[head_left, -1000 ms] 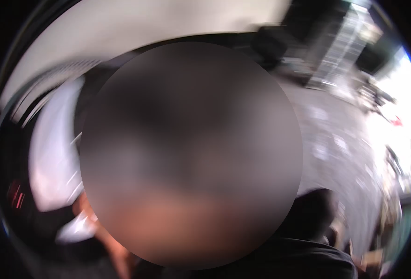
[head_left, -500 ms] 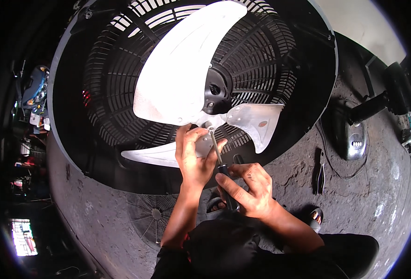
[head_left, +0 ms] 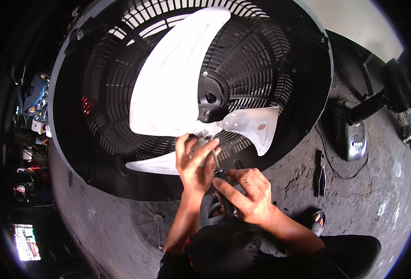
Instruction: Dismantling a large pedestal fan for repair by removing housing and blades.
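Note:
A silver metal fan blade (head_left: 166,88) with three curved wings stands inside a large round black fan housing (head_left: 66,116). My left hand (head_left: 194,167) is closed at the blade's hub, its fingertips around the centre and beside the screwdriver tip. In my right hand (head_left: 249,195) is a screwdriver (head_left: 227,197), gripped by its dark handle, with the thin shaft pointing up to the hub. The tip and whatever it touches are hidden by my left fingers. Behind the hub shows a black motor mount (head_left: 211,95) in the middle of the slatted grille.
Pliers (head_left: 321,174) with dark handles lie on the rough grey floor to the right. Beyond them stands a black fan base (head_left: 352,135) with buttons, a post and a cable. A round wire grille (head_left: 159,221) lies at lower left. A sandalled foot (head_left: 318,218) shows at right.
My left index finger has moved right, across to the screwdriver tip, covering it. The blade and hub sit slightly lower and further left in view. My right hand keeps its grip on the screwdriver.

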A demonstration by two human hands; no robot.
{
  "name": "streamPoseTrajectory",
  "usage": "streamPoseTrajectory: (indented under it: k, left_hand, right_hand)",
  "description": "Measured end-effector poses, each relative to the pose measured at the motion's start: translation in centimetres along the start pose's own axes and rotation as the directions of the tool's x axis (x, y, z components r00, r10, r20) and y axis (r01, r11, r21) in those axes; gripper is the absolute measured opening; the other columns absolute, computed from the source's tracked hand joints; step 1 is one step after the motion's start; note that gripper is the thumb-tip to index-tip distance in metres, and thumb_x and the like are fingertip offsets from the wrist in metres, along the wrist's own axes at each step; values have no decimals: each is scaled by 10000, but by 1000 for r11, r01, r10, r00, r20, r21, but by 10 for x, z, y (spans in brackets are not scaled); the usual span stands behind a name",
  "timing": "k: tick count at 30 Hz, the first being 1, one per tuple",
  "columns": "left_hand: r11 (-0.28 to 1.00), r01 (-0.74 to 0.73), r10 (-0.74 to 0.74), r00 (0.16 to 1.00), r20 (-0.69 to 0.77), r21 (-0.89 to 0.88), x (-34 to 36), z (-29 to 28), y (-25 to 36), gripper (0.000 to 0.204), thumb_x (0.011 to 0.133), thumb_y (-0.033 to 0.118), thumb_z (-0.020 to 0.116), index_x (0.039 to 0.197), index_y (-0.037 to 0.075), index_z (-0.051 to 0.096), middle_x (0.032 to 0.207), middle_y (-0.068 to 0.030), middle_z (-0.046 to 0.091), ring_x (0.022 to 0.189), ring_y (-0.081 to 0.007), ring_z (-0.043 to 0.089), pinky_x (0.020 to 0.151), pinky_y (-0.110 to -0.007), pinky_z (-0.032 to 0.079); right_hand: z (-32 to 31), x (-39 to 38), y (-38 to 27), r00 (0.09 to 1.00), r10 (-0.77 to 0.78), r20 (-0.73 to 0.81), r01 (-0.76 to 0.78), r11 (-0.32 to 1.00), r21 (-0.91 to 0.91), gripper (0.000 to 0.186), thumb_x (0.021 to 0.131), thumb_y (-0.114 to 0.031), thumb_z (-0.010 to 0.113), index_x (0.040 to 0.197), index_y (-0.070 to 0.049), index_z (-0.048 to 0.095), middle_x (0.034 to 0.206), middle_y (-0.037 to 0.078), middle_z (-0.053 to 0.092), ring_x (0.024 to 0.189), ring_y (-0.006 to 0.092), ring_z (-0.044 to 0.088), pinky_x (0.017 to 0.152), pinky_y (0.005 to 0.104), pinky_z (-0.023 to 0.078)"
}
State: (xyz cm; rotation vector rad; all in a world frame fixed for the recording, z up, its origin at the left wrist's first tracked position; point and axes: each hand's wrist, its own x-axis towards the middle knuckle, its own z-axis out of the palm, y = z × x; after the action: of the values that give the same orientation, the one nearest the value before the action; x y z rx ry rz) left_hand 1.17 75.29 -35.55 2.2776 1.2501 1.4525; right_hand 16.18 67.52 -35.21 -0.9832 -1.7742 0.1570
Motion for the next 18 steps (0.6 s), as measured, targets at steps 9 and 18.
streamPoseTrajectory:
  k: [9, 18]
  left_hand:
    - [998, 55, -53, 998, -42, 36, -16, 11, -14, 348, 712, -85, 706, 984, 127, 754, 1204, -152, 462, 931, -253, 599, 716, -308, 556]
    - [987, 81, -65, 991, -114, 136, -21, 16, -20, 105, 876, 35, 628, 956, 43, 696, 1238, -182, 514, 951, -267, 619, 875, -374, 473]
  right_hand:
    - [-7, 14, -7, 999, 29, 14, -29, 999, 40, 528, 615, -146, 664, 1142, -102, 673, 961, 129, 622, 787, 251, 622, 654, 352, 492]
    - [-31, -91, 93, 888, 341, -308, -387, 917, -100, 386, 634, -117, 717, 994, -46, 599, 997, 157, 580, 914, 344, 535, 814, 432, 445]
